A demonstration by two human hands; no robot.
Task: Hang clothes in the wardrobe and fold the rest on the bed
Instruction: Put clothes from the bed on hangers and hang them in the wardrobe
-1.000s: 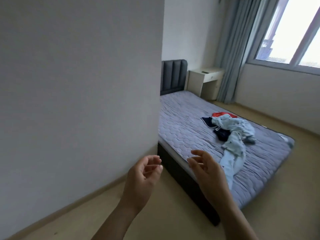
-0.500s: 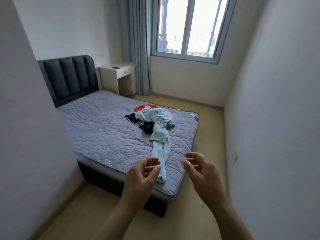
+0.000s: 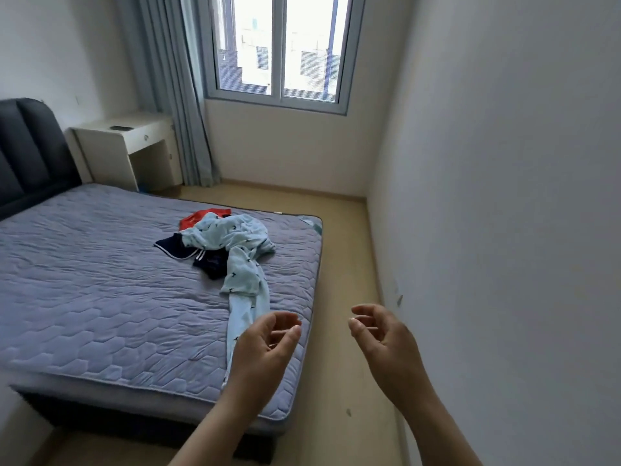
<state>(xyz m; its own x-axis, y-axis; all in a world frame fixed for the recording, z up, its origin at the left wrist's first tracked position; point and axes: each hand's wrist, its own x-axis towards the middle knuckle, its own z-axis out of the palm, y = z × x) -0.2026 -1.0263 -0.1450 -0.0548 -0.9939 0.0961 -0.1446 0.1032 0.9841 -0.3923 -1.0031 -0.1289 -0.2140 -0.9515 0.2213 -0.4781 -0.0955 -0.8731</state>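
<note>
Left hand (image 3: 265, 348), right hand (image 3: 386, 341) hang empty beside bed (image 3: 100, 280).

The bed cover (image 3: 100, 297) by the left hand (image 3: 265, 344) is greyish purple, stitched all over in a honeycomb pattern of six-sided shapes. Just past that hand lies a pale blue garment (image 3: 235, 237) with tiny dark marks sprinkled on it. Farther away, a bright red cloth (image 3: 201, 216) peeks out behind it. Beside the pale blue one is a dark navy cloth (image 3: 174, 247) with thin white stripes at its edge. The bed base (image 3: 100, 415) is black. Far to the left of the hands, the headboard (image 3: 30, 153) is dark grey. The desk (image 3: 100, 146) beyond it is creamy white, with a small dark thing (image 3: 121, 128) on top. The curtain (image 3: 174, 79) is grey-blue and the window frame (image 3: 277, 55) is grey. The floor (image 3: 339, 297) between the hands is sandy yellow. The wall (image 3: 504, 163) beside the right hand (image 3: 383, 334) is white.
</note>
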